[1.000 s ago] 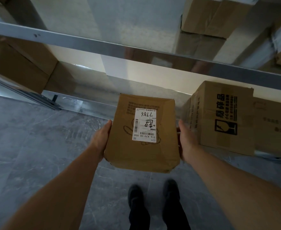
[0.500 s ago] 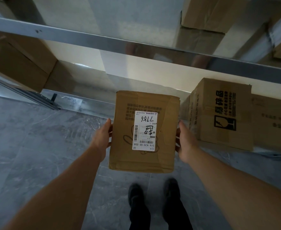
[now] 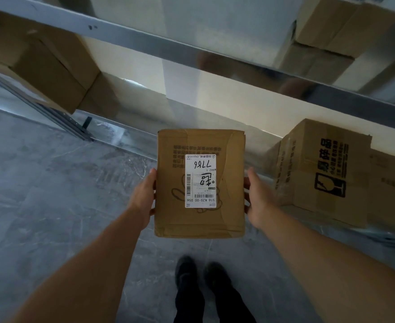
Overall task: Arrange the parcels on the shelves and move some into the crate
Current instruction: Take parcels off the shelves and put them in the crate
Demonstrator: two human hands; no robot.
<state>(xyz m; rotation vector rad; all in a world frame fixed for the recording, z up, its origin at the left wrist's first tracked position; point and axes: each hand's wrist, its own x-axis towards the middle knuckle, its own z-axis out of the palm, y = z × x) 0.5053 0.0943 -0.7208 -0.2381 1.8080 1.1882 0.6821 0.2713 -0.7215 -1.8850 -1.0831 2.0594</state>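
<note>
Between left hand (image 3: pixel 142 197) and right hand (image 3: pixel 259 199), each gripping it, hangs the parcel (image 3: pixel 200 220).

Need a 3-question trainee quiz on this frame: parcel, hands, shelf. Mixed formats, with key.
1. True or false: only the left hand holds the labelled parcel, and the right hand hangs free.
2. Where does the box with the glass symbol sit relative to the parcel? A) to its left B) to its right C) on top of it
3. Fill in: the label on the parcel's upper face is ____ in colour.
Key: 1 false, both hands grip its sides; 2 B; 3 white.
</note>
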